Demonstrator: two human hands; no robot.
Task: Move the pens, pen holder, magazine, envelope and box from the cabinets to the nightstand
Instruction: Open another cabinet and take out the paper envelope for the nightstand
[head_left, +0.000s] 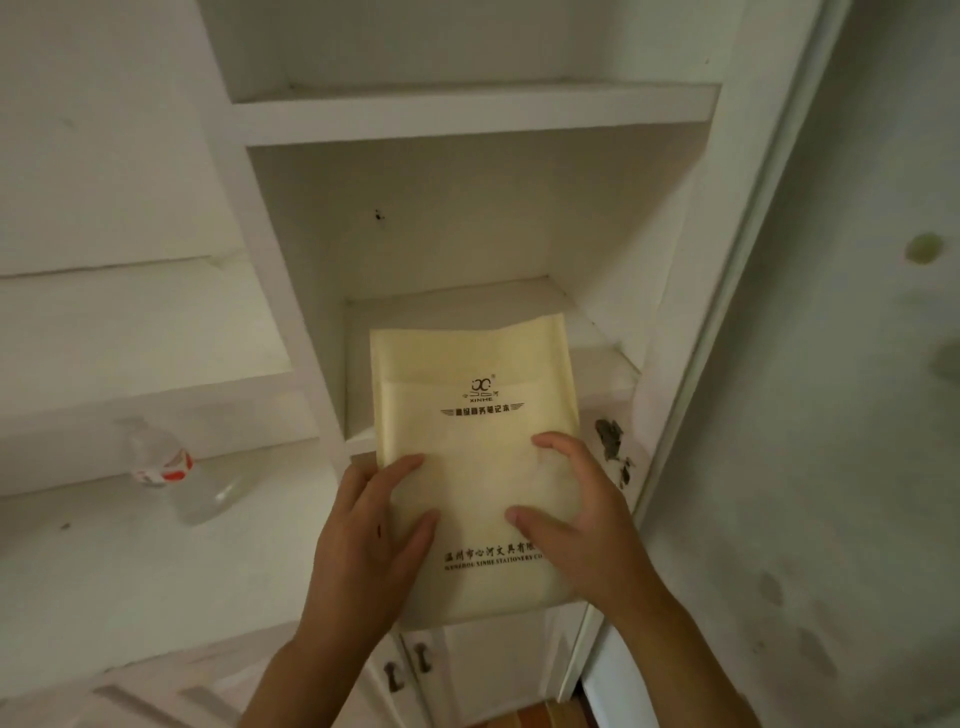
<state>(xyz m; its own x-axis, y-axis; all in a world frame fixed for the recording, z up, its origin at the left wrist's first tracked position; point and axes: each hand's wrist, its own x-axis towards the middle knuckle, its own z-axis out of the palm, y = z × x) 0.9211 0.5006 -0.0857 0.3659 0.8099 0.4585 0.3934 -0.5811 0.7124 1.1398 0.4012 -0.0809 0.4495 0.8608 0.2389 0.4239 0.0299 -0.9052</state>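
A pale yellow envelope (475, 415) with dark printed lettering is held flat in front of a white cabinet niche (467, 249). Its far end lies over the niche's lower shelf and its near end sticks out toward me. My left hand (363, 540) grips its left edge with the thumb on top. My right hand (576, 514) grips its right side, fingers spread over the front. No pens, pen holder, magazine or box are in view.
A clear plastic bottle (176, 473) with a red and white label lies on a white counter (104, 571) to the left. White cabinet doors with dark handles (410, 665) are below. A stained grey wall (831, 415) rises at the right.
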